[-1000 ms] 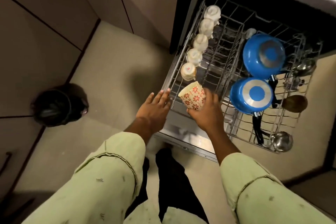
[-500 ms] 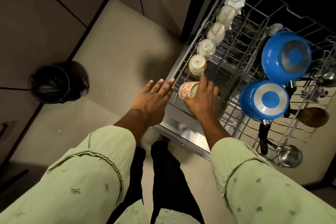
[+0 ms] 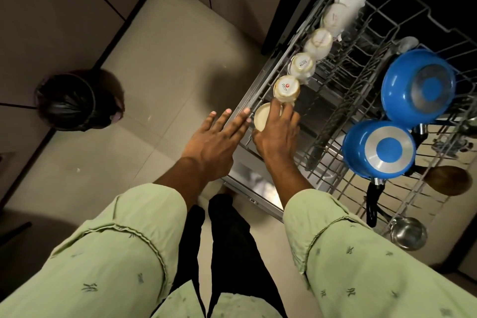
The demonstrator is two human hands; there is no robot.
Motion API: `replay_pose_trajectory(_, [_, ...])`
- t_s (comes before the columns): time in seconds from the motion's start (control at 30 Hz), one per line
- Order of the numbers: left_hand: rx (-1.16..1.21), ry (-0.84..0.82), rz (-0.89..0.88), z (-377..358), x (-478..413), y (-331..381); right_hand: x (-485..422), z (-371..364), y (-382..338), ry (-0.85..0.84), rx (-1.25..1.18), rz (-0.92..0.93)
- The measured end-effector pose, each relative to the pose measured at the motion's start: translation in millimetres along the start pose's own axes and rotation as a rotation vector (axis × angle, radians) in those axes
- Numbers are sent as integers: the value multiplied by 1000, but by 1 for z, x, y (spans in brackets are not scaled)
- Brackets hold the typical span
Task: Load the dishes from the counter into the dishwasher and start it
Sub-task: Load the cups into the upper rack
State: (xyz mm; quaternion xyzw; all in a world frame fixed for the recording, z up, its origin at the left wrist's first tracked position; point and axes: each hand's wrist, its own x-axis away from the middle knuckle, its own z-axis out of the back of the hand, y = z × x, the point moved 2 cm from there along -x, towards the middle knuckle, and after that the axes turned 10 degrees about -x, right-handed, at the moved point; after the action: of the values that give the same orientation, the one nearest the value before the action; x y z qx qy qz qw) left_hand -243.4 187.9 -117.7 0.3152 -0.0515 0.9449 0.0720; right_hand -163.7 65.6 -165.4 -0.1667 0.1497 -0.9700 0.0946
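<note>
A cream cup (image 3: 263, 119) sits upturned at the near end of the dishwasher rack's (image 3: 335, 100) cup row.

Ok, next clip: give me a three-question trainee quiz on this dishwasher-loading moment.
1. True or false: the left hand is gripping a cup.
2. How many cups already stand upside down in the row along the rack's left edge, not counting the cup under the right hand?
3. Multiple choice: the two blue pans in the rack lie A) bottoms up, B) open side up, C) stacked inside each other.

Key:
1. False; it hovers flat with fingers spread, holding nothing.
2. Five.
3. A.
</note>
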Motion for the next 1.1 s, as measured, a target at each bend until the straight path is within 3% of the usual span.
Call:
replay_pose_trajectory(0.37, [11, -29, 5, 0, -1, 0, -1, -1, 5, 5, -146, -71])
replay_pose_trajectory(0.9, [31, -75, 12, 10, 1, 4, -5, 18, 15, -220, -160, -21])
replay_pose_trajectory(1.1, [85, -98, 29, 16, 1, 8, 14, 30, 25, -152, -322, -155])
